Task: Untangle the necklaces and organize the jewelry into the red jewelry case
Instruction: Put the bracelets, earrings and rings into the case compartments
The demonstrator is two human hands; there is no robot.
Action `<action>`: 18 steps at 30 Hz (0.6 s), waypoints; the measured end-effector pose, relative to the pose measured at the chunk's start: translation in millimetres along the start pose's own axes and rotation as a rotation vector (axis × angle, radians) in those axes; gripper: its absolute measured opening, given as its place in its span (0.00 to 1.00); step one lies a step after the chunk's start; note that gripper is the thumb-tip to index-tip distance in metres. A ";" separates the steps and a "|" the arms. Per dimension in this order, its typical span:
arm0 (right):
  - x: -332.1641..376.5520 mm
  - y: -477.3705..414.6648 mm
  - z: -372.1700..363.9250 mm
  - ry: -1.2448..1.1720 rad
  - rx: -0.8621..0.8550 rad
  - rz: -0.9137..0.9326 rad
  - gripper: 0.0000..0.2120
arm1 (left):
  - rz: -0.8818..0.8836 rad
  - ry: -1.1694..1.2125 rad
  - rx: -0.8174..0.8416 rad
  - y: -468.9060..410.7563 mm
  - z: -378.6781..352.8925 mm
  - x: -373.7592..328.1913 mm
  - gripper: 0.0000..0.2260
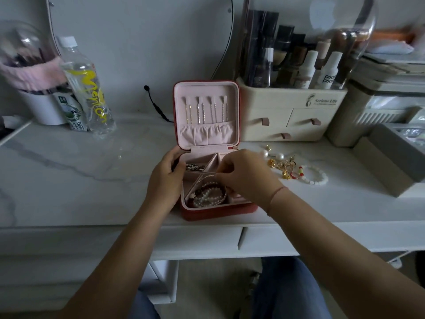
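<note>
Nearest to me, my knees in blue jeans (pixel 287 293) sit below the white drawer front (pixel 264 240) of the table (pixel 69 169).

On the table's near edge stands the red jewelry case (pixel 216 211), open, its lid upright. My left hand (pixel 165 178) grips the case's left wall, fingers curled, thumb over the rim. My right hand (pixel 243 173) hovers over the middle of the tray with its fingertips drawn together in a pinch; whether anything lies between them I cannot tell (too fine to make out). A red string (pixel 278 192) circles that wrist.

In the near compartment lie coiled pearl and bead bracelets (pixel 207 194). The far left compartment holds a dark beaded piece (pixel 195 167). Inside the lid four chains (pixel 207 109) hang side by side, their ends tucked into a gathered pocket.

Just right of the case, on the table, lies loose jewelry: pearls and gold pieces (pixel 282 164) touching a white bead bracelet (pixel 318 174).

Further back, a cream drawer organizer (pixel 292 116) carries cosmetic bottles. At far left stand a clear water bottle (pixel 89 88) and a milk carton (pixel 76 113), touching.
</note>
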State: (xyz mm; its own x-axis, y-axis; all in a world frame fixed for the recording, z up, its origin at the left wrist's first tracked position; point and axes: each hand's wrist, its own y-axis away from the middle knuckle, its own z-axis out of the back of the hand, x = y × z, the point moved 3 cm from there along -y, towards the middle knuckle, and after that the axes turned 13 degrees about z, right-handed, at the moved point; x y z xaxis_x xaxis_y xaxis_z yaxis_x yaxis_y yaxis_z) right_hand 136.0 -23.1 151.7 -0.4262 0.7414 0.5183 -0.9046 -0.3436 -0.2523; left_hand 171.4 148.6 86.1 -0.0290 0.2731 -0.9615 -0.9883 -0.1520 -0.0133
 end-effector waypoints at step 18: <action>-105.3 51.3 61.0 0.137 -0.481 -0.290 0.10 | 0.004 -0.026 -0.026 -0.4 -0.8 1.6 0.17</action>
State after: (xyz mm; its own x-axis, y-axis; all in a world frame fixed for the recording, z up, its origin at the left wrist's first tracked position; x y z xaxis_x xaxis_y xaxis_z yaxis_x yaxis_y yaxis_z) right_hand 133.9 -153.9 134.0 -0.1273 0.8449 0.5195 -0.8646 0.1621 -0.4756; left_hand 171.9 148.3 84.4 -0.0371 0.2966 -0.9543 -0.9839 -0.1777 -0.0169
